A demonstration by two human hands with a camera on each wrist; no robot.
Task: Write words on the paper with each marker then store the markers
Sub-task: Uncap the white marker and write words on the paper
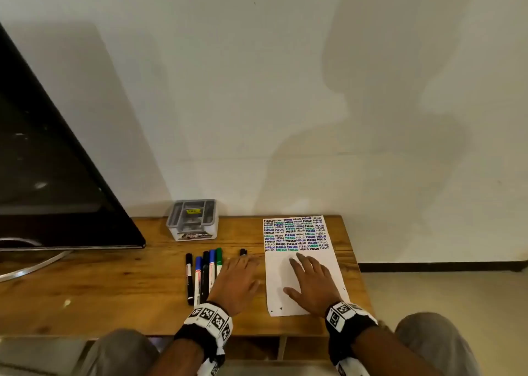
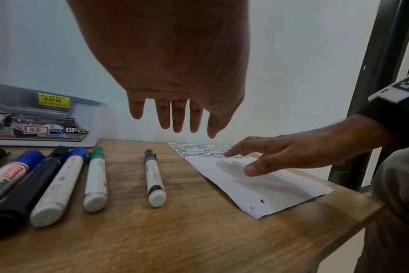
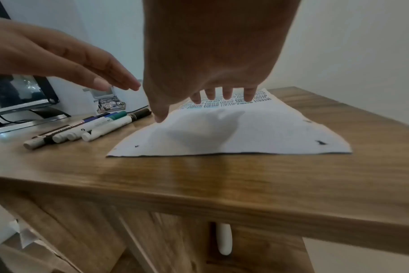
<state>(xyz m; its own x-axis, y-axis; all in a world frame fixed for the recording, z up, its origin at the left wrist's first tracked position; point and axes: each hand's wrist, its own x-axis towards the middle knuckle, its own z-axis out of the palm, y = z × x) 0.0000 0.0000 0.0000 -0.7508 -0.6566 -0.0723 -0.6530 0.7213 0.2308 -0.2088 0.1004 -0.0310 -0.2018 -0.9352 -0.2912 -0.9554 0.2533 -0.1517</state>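
A white paper (image 1: 303, 287) lies on the right of the wooden table (image 1: 114, 290), its upper part filled with rows of "HELLO". My right hand (image 1: 308, 275) hangs low over its blank part, fingers spread and holding nothing. Several capped markers (image 1: 204, 275) lie side by side to the left: black, blue, black, blue, green. One black-capped white marker (image 2: 154, 177) lies apart from them, nearer the paper. My left hand (image 2: 173, 118) hovers above it with straight fingers, not touching it. In the right wrist view, the right hand (image 3: 222, 94) casts a shadow on the paper (image 3: 268, 133).
A grey and white organizer box (image 1: 193, 221) with compartments stands at the back against the wall. A black monitor (image 1: 57, 175) on a curved stand fills the left. The table's right edge is just past the paper. A white drawer handle (image 3: 224, 238) shows under the front edge.
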